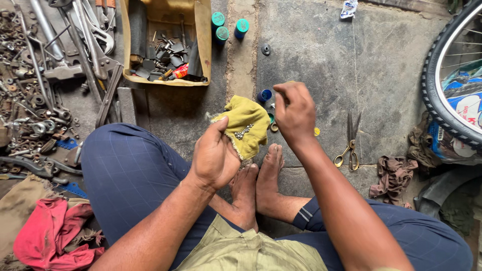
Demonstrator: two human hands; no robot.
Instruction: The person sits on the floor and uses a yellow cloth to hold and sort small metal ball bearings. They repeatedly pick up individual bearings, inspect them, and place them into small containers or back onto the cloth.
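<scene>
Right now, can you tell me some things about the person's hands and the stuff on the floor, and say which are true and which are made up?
1. The left hand holds a mustard-yellow cloth with small silvery metal balls on it. True.
2. The right hand grips the yellow-handled scissors. False: they lie on the stone floor, untouched.
3. A spoked bicycle wheel is at the right edge. True.
4. The red rag covers the bare feet. False: it lies beside the left knee.
5. The yellow cardboard box holds dark metal parts. True.

Our floor-level bicycle repair workshop: scattered wrenches (90, 35), nuts and bolts (27, 108), bicycle wheel (444, 75), parts box (165, 45).
</scene>
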